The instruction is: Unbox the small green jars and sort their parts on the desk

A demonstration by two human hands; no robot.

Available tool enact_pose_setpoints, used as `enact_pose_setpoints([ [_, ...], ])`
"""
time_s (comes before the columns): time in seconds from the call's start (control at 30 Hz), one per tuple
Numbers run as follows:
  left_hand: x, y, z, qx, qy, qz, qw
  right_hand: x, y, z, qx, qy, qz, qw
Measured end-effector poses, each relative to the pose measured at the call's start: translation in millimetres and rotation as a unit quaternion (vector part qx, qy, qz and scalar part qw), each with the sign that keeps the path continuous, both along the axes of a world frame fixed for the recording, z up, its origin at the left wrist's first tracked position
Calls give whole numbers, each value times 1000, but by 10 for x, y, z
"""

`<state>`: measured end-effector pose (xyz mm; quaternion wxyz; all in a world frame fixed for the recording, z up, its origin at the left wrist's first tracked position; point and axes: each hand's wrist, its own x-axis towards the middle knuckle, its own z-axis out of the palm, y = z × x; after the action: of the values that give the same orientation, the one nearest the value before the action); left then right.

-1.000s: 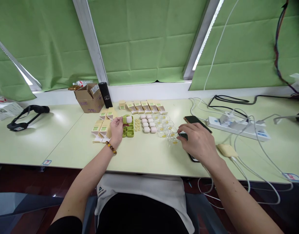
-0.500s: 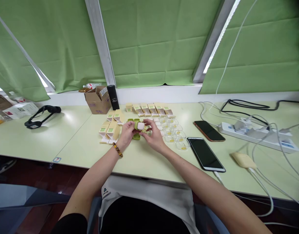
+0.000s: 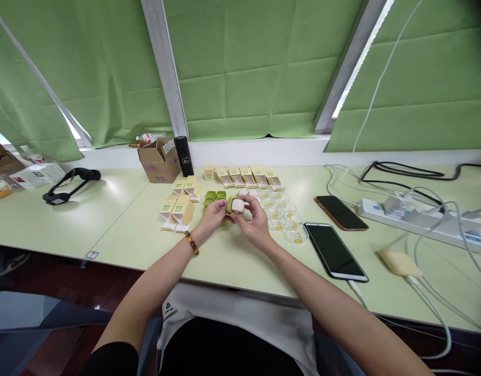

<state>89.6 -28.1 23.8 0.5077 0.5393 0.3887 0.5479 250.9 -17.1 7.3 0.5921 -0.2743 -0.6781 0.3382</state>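
Note:
My left hand (image 3: 213, 216) pinches the left side of a small green case (image 3: 230, 204) with a pale pink block (image 3: 237, 206) in its opening. Around the right side of the same case curl the thumb and fingers of my right hand (image 3: 256, 219), thumb below and fingertips above. The case is held tilted above the table. Behind and left of it stand several green cases (image 3: 211, 194), partly hidden by my left hand. More pale pink blocks (image 3: 253, 193) lie just beyond my right fingers. Several clear plastic covers (image 3: 295, 237) with yellow marks sit in rows right of my right hand.
Small cream boxes (image 3: 182, 211) with open flaps stand to the left, and another row of cream boxes (image 3: 246, 177) runs behind. To the right are two phones (image 3: 336, 251), a power strip (image 3: 420, 222) and loose cables. A cardboard box (image 3: 159, 163) and black cylinder (image 3: 184, 156) stand at the back.
Both hands have shifted a little to the right with the green case, and my right fingers have closed in around it. More of the green cases on the table now show.

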Motion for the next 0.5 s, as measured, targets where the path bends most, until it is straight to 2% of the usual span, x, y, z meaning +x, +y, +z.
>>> enact_pose_setpoints([
  [0.1, 18, 12, -37, 50, 76, -1, 996, 23, 8, -22, -2, 24, 12, 1000],
  [0.2, 15, 14, -73, 99, 124, 34, 987, 34, 27, -23, -11, 39, 21, 999],
  [0.4, -53, -27, -29, 156, 140, 99, 973, 48, 102, 17, -35, 95, 65, 993],
  [0.5, -66, -42, -5, 204, 141, 107, 963, 60, 134, 14, -34, 87, 53, 994],
])
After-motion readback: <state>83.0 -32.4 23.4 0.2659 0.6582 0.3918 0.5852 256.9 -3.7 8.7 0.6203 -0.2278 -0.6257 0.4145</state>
